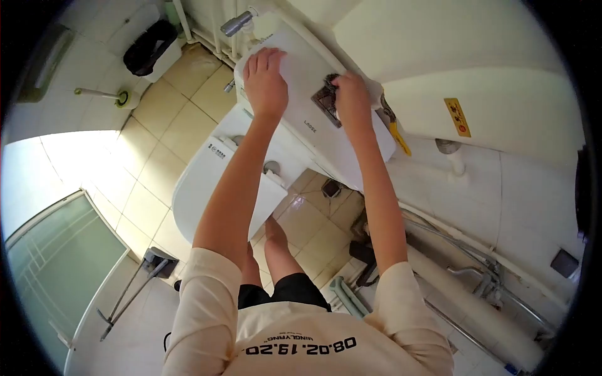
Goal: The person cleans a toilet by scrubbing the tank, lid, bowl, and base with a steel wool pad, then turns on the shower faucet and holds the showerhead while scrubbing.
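Observation:
My left hand rests palm down on the white toilet tank lid, its fingers stretched out toward the far edge. On the same lid, my right hand has its fingers curled at a dark, square, metallic-looking piece. A dark, rough clump shows by the fingertips; the fingers appear closed on it, though its kind is unclear. Just right of this hand, a yellow handle sticks out past the tank, joined to a dark part. The white toilet lid lies below the tank.
A trash bin with a black bag and a toilet brush in a holder stand at upper left. Pipes run along the right wall. A floor drain sits in the tiles. A squeegee-like tool leans at lower left.

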{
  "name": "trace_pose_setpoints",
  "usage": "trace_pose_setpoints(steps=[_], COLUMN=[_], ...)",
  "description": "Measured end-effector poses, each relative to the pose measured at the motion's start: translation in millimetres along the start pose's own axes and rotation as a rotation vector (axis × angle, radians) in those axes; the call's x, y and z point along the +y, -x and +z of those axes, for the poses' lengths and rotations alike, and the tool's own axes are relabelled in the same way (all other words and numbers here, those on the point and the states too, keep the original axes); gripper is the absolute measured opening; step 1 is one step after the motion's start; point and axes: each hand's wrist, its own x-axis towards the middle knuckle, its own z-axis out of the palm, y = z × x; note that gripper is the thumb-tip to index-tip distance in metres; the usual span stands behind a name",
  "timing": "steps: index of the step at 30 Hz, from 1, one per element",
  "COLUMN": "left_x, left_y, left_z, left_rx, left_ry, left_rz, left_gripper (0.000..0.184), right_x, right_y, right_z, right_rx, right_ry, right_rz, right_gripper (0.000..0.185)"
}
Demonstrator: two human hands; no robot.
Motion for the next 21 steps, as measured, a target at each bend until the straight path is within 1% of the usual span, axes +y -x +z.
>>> trace_pose_setpoints(steps=[2,3,5,6,7,9,11,13,14,15,17,18,19,20,21], left_x=[2.6,2.5,4.3,3.6,4.3,4.9,1.0,1.2,1.3,0.0,-4.9,-9.9,-12.7,-13.5,-13.1], left_y=[-0.5,-0.8,-1.2,0.4,0.3,1.8,5.5,3.9,7.1,12.1,30.7,43.2,55.2,66.9,77.5], left_z=[-4.0,-4.9,-5.5,-4.3,-3.9,-0.6,1.6,1.0,-0.9,-4.8,-9.4,-14.1,-22.1,-30.1,-36.7], left_rx=[-0.037,-0.025,0.026,0.039,0.048,0.150,0.158,0.241,0.205,0.219,0.161,0.159,0.176,0.171,0.163], left_ry=[0.022,0.017,-0.031,-0.038,-0.048,-0.026,-0.002,0.122,0.179,0.179,0.466,0.503,0.494,0.512,0.533], left_rz=[-0.055,-0.068,-0.090,-0.126,-0.133,-0.231,-0.264,-0.390,-0.432,-0.447,-0.595,-0.572,-0.592,-0.620,-0.645], left_gripper=[0.038,0.038,0.041,0.049,0.049,0.050,0.051,0.052,0.045,0.045,0.042,0.043,0.043,0.039,0.036], right_x=[5.3,2.3,-6.7,-15.2,-25.5,-42.9,-55.2,-71.2,-76.0,-80.8,-77.5,-75.4,-72.7,-70.7,-67.0], right_y=[-1.5,-7.7,-29.9,-46.7,-64.5,-93.7,-105.6,-105.3,-93.3,-82.0,-72.4,-71.5,-73.3,-80.9,-91.4], right_z=[-1.5,6.3,28.5,38.6,45.0,56.6,66.0,67.7,69.2,69.3,67.3,62.1,59.7,57.4,56.5], right_rx=[-0.086,-0.093,0.146,0.208,0.204,0.260,0.229,0.200,0.180,0.158,0.124,0.070,0.018,0.004,0.080], right_ry=[-0.161,-0.158,-0.132,-0.204,-0.211,-0.194,-0.213,-0.219,-0.231,-0.239,-0.275,-0.257,-0.241,-0.246,-0.183], right_rz=[0.082,0.065,-0.221,-0.241,-0.254,-0.359,-0.375,-0.397,-0.394,-0.390,-0.447,-0.482,-0.517,-0.535,-0.518], right_gripper=[0.019,0.019,0.024,0.023,0.023,0.024,0.025,0.026,0.027,0.028,0.025,0.024,0.024,0.024,0.024])
